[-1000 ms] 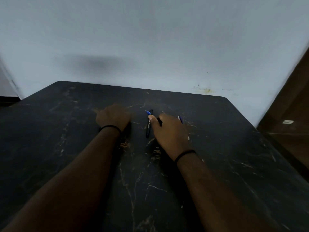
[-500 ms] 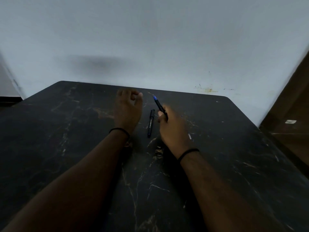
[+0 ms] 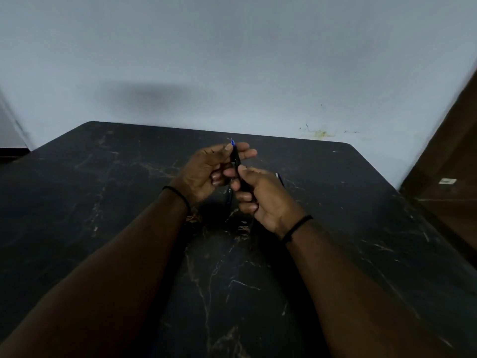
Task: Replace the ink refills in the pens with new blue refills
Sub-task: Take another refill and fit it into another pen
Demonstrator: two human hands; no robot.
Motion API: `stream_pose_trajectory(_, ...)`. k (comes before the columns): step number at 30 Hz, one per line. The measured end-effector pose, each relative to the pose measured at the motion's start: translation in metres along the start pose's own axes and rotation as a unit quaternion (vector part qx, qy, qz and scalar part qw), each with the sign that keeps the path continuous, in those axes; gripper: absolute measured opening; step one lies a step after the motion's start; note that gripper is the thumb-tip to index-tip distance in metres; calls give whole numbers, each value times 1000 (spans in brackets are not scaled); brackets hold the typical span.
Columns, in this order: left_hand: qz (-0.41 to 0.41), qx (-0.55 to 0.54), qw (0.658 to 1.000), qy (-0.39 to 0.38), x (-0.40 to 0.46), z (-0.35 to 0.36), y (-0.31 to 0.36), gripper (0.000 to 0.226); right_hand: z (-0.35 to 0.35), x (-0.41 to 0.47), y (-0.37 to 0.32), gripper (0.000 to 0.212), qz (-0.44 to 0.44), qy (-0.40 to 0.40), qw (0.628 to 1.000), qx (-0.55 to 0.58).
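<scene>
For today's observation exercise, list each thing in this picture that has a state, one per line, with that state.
Left hand: raised above the table, fingers closed on the upper end of the held pen.
Right hand: raised, closed around the lower part of the same pen.
Held pen: off the table, roughly upright, blue tip up.
Second pen: lying on the table, partly hidden.
Refill: lying on the table, untouched.
Table: dark, scratched.

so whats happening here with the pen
A person holds a black pen with a blue tip above a dark marble-patterned table. The right hand grips its lower barrel; the left hand pinches the upper end. A second pen lies on the table beneath, and a thin refill lies beside the right hand.
</scene>
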State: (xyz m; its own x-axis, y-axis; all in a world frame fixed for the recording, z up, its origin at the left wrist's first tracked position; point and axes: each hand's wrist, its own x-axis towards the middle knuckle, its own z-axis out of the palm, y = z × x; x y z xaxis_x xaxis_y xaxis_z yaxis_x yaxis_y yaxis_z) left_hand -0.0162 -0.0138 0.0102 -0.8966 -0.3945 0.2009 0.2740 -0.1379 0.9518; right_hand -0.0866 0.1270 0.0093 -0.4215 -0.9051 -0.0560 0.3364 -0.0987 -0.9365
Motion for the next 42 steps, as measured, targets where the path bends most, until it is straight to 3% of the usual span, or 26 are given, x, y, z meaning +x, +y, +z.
stream_pose_trajectory(5,-5,-37,998,-56,0,-5,1,36,-2,-3,-4,34,47,-53,996,46)
stream_pose_trajectory(9,6,-44,998,-38,-2,-2,3,29,-3,-3,-1,30,57,-66,996,34)
stream_pose_trajectory(22,33,-18,998,50,-3,8,3,24,1,3,9,22,-69,70,986,-133)
stream_pose_trajectory(27,43,-10,995,85,-3,7,3,21,2,1,5,35,-93,132,975,-154)
stream_pose_trajectory(33,42,-19,993,105,0,-1,-3,19,4,-4,4,9,-102,128,974,-155)
stream_pose_trajectory(42,43,-34,993,107,3,-7,-9,19,5,-3,5,30,-81,129,975,-162)
